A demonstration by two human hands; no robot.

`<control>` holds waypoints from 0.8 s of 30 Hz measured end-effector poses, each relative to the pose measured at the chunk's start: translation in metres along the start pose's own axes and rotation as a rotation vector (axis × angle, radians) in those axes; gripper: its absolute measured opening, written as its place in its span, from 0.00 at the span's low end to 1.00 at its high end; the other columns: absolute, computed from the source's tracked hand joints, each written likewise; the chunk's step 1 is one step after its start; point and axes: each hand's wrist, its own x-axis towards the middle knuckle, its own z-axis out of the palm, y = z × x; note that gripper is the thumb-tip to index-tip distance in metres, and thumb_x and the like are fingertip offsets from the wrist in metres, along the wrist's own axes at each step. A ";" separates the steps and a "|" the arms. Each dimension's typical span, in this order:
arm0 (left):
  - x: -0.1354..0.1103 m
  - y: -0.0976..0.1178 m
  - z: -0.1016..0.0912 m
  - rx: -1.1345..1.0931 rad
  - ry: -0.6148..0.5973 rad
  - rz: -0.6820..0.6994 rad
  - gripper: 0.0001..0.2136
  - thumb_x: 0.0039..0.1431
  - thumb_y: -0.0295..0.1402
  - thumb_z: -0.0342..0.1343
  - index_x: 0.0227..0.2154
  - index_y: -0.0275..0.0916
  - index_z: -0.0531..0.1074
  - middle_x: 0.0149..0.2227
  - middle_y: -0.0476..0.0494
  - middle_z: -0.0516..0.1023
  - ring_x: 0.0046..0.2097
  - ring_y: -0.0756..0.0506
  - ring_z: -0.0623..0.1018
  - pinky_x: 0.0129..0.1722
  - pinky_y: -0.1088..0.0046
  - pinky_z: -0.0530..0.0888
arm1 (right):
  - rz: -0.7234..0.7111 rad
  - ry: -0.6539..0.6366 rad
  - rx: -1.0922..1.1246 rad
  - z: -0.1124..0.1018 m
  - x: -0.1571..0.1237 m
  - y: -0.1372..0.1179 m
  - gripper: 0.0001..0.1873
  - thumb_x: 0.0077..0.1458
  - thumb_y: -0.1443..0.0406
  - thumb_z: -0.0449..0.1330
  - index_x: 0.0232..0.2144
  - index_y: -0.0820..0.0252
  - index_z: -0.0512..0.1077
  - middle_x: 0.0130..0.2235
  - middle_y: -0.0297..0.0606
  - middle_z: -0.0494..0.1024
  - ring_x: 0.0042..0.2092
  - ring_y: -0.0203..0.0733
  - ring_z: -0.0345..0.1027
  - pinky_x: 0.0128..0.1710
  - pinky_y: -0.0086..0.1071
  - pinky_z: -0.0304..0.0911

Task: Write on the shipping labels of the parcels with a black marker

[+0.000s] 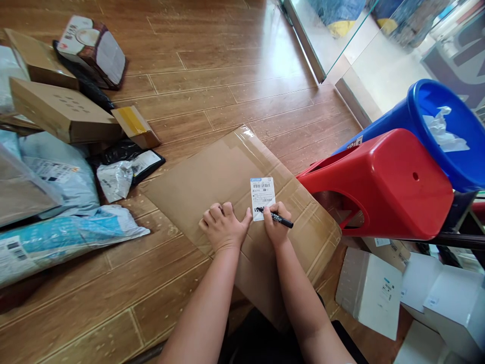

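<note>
To your left, packed parcels (76,162) lie on the wooden floor. Next, your left hand (225,225) rests open on the cardboard box (197,182), fingers spread and a little bent, holding nothing, its thumb just beside the label (262,194). That white label sits on the box top, between your hands; black ink already covers some of its lower part, while the barcode and printed lines above remain unmarked. It looks flat, with a blue strip along its top edge. Your right hand (276,230) is closed around the black marker (281,219), which has pale lettering on its barrel and its tip at the inked patch. Farther right stand a red stool (405,182) and a blue bin (411,114).
</note>
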 end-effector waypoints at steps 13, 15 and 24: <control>0.001 0.002 -0.003 -0.010 -0.024 -0.012 0.27 0.54 0.58 0.45 0.41 0.37 0.69 0.47 0.32 0.67 0.46 0.33 0.65 0.42 0.57 0.60 | -0.018 -0.048 0.040 0.001 0.002 -0.003 0.13 0.52 0.66 0.59 0.21 0.57 0.58 0.21 0.27 0.62 0.23 0.31 0.58 0.25 0.27 0.56; 0.001 0.003 -0.004 -0.002 -0.025 -0.016 0.27 0.54 0.58 0.45 0.41 0.37 0.69 0.47 0.32 0.67 0.46 0.33 0.65 0.42 0.58 0.60 | -0.013 -0.045 0.038 0.001 0.002 -0.003 0.13 0.52 0.66 0.59 0.21 0.57 0.58 0.21 0.26 0.61 0.22 0.31 0.57 0.25 0.27 0.55; 0.000 0.001 -0.002 0.007 -0.005 -0.012 0.27 0.54 0.58 0.45 0.40 0.38 0.69 0.47 0.32 0.68 0.45 0.33 0.65 0.42 0.58 0.59 | -0.027 -0.038 0.040 0.000 0.003 -0.005 0.14 0.52 0.66 0.59 0.20 0.57 0.58 0.20 0.26 0.62 0.22 0.31 0.57 0.24 0.26 0.55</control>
